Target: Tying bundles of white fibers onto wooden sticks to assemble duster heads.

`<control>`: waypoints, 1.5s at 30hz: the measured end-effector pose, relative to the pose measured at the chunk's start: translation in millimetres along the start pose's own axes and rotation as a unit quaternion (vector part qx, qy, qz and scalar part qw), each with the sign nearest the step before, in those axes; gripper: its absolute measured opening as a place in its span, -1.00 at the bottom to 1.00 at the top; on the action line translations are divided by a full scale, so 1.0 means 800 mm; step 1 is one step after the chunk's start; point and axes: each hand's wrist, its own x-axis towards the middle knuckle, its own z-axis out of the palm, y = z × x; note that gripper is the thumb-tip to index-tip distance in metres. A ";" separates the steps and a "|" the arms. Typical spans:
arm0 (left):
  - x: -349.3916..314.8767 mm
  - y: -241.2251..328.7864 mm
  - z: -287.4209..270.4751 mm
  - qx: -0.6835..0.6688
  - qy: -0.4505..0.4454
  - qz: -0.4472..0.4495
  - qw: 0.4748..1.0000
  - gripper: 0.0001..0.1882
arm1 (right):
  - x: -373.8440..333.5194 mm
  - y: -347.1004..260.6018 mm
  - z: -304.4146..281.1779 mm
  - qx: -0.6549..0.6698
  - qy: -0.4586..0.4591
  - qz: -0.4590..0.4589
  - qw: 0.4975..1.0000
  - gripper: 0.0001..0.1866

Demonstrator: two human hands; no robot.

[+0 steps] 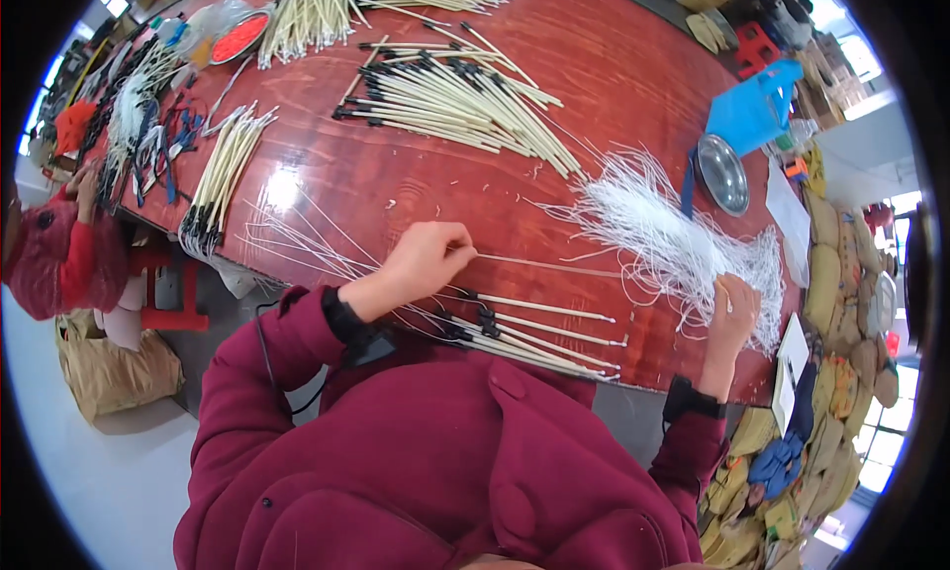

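My left hand [424,263] is closed in a pinch on one end of a thin pale cord [549,265]. The cord runs nearly straight rightward to the edge of a loose heap of white cords [653,219]. At the heap's near right side, my right hand [734,315] has its fingers curled together among the cords; a strand seems pinched there, partly hidden. Between me and the left hand, several slim cream rods [554,334] with black fittings lie along the table's near edge. Loose white strands [312,253] trail leftward from under my left forearm.
A large pile of cream rods [445,100] lies mid-table, with another bundle [226,174] at the left. Beyond the cords are a metal bowl [722,174] and a blue jug [754,107]. A person in red sits at the far left [69,243]. Stuffed sacks [826,263] line the right.
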 end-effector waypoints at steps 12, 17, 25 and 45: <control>0.008 -0.003 0.008 0.061 -0.017 0.008 0.998 -0.85 | -0.007 -0.142 0.034 0.134 -0.155 -0.110 0.973 -0.18; 0.009 -0.002 0.009 0.055 -0.021 0.006 0.998 -0.85 | -0.018 -0.159 0.046 0.187 -0.204 -0.110 0.955 -0.12; 0.004 -0.001 0.007 0.055 -0.016 0.014 0.998 -0.84 | -0.033 -0.156 0.066 0.178 -0.248 -0.119 0.945 -0.02; 0.005 -0.019 -0.005 0.058 0.003 -0.023 0.998 -0.80 | -0.046 -0.136 0.059 0.138 -0.241 -0.094 0.956 -0.03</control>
